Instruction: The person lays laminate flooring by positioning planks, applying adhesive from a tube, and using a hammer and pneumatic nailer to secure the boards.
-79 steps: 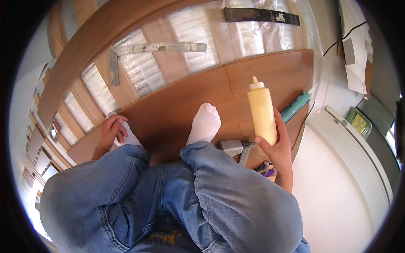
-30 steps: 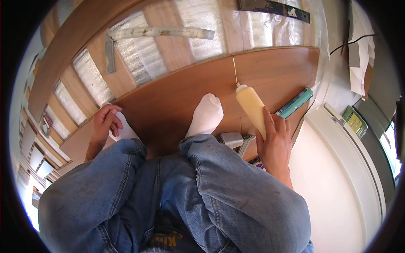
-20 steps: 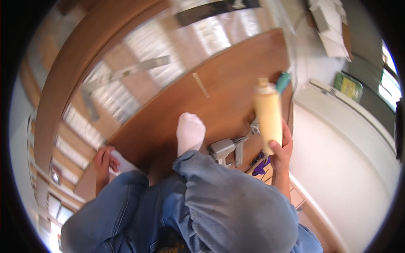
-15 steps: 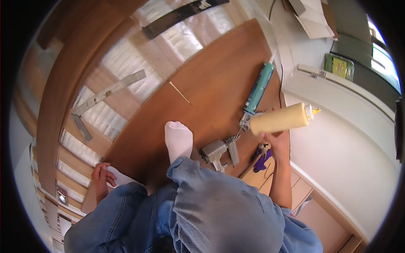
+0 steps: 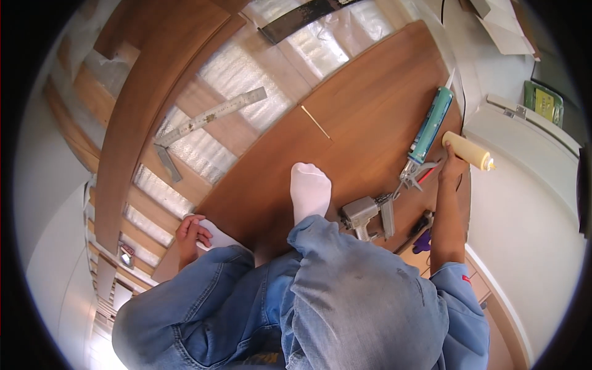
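My right hand, reaching out to the far right, is closed round a cream-coloured squeeze bottle, which lies tilted with its nozzle pointing right. Just left of it, a caulking gun with a teal cartridge rests on the brown wooden boards. A grey nail gun lies nearer, beside my white-socked foot. At the left, my left hand hangs by my other socked foot, fingers loosely bent and apart, with nothing in them.
A metal square lies across wooden battens and silvery underlay at the left. A thin stick lies on the boards. Long brown planks stand far left. A white panel borders the right, with a green package above it.
My right hand has carried the squeeze bottle away from me, lowering it beside the caulking gun. The whole view has shifted, so things appear farther right. My left hand stays by the foot.
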Motion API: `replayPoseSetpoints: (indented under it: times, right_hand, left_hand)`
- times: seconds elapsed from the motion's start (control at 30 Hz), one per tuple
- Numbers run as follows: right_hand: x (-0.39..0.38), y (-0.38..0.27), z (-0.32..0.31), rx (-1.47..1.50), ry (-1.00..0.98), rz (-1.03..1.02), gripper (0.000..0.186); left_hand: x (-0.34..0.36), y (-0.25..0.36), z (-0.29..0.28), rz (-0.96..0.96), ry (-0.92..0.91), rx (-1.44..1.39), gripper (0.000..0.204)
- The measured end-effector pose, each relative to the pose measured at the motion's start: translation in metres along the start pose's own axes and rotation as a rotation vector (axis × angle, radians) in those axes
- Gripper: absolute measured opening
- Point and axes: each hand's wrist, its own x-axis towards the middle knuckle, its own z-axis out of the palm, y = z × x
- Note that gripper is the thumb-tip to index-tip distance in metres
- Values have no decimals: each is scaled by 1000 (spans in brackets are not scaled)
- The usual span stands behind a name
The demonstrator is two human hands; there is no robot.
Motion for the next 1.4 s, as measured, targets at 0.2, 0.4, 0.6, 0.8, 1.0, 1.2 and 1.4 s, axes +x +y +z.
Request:
replayPoseSetpoints:
  times: [0.2,0.4,0.6,0.8,1.0,1.2,1.4]
  right_hand:
    - [-4,-12,-12,-57,-49,83,42]
    - [-145,-104,40,-440,-213,-210,27]
    - [-252,-175,187,-638,-632,-739,61]
    - [-249,-195,230,-657,-584,-747,67]
    - [-250,-190,239,-771,-572,-749,69]
    - [-252,-190,248,-728,-570,-739,67]
    - [-251,-188,237,-780,-604,-789,69]
  left_hand:
    - [1,4,4,12,3,7,24]
    - [1,9,6,6,20,26,24]
    - [1,14,6,-30,13,37,25]
    - [-1,12,8,-6,20,47,26]
    - [-1,12,7,8,14,39,25]
    - [1,10,5,14,8,81,27]
    - [2,9,6,18,17,79,26]
